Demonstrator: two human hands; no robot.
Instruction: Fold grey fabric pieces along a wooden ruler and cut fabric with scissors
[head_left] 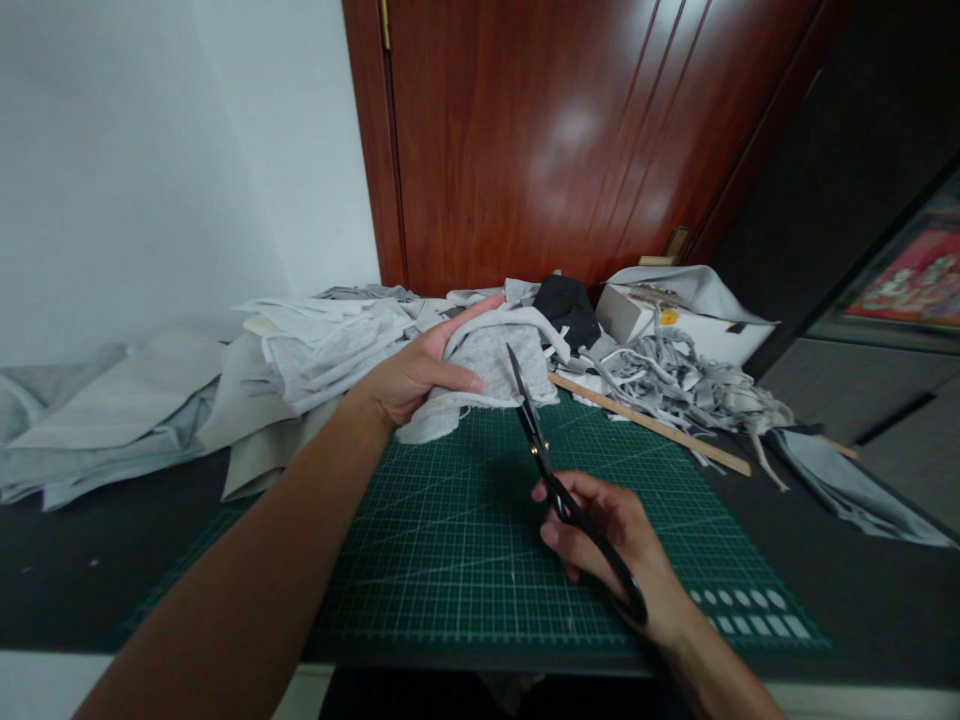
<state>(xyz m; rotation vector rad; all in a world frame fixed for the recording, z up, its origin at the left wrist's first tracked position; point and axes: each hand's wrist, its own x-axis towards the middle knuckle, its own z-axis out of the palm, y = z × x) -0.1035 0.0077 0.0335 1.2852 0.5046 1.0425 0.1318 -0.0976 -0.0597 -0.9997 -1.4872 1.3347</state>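
Note:
My left hand [424, 375] grips a piece of light grey fabric [499, 355], its thumb on the near side and part of the fingers hidden behind the cloth. The fabric is held up over the far part of a green cutting mat [450, 560]. In my right hand [600, 535] is a pair of black scissors [541, 455], fingers wrapped round the handles. Its blades point away from me and look nearly closed. The blade tip overlaps the fabric's near right part in the view; whether it touches the cloth I cannot tell.
Folded grey cloth [330, 345] is piled behind and left, with more fabric sheets [112, 410] at far left. A wooden ruler [652, 425] lies on the right, beside tangled fabric strips [675, 375]. Behind are a white box [720, 335], black cloth [568, 310] and a brown door [525, 150].

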